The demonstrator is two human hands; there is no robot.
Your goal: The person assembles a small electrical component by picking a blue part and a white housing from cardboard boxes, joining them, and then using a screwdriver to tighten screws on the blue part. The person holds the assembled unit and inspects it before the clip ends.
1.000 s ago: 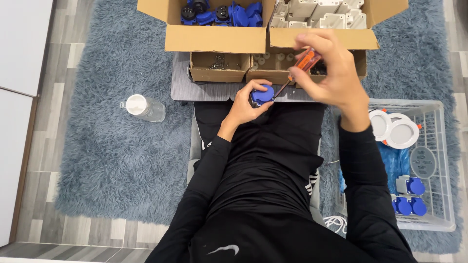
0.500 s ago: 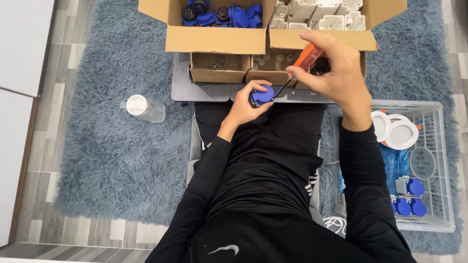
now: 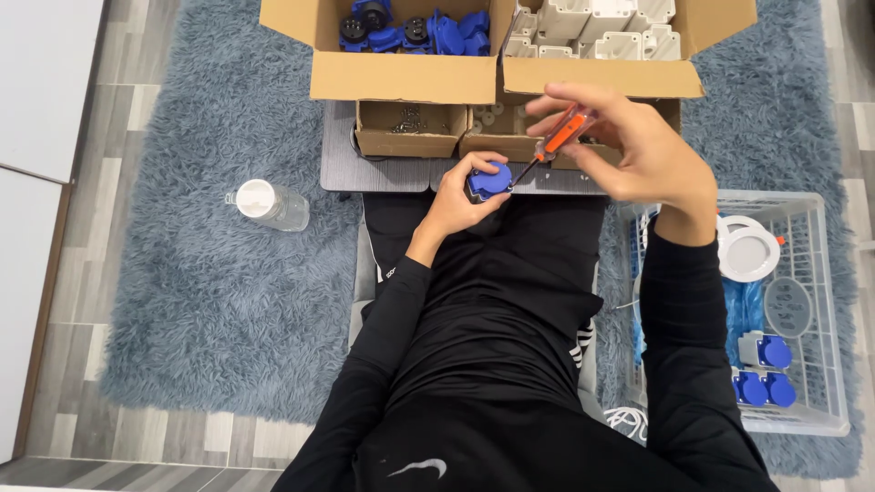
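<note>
The cap (image 3: 490, 178) in the left hand (image 3: 456, 202) was blue, and the screwdriver (image 3: 556, 141) in the right hand (image 3: 638, 150) had an orange handle with a dark shaft. The boxes (image 3: 401, 77) were plain brown cardboard, one holding blue and black parts (image 3: 415, 32), the other cream-white housings (image 3: 592, 27), all on a shaggy grey-blue rug (image 3: 200, 301) over grey striped floor (image 3: 82, 137). The bottle (image 3: 269, 205) was clear with a white lid, the basket (image 3: 820, 301) white wire with white discs (image 3: 747, 251) and grey-and-blue sockets (image 3: 766, 369), and the sleeves (image 3: 684, 346) were black.
</note>
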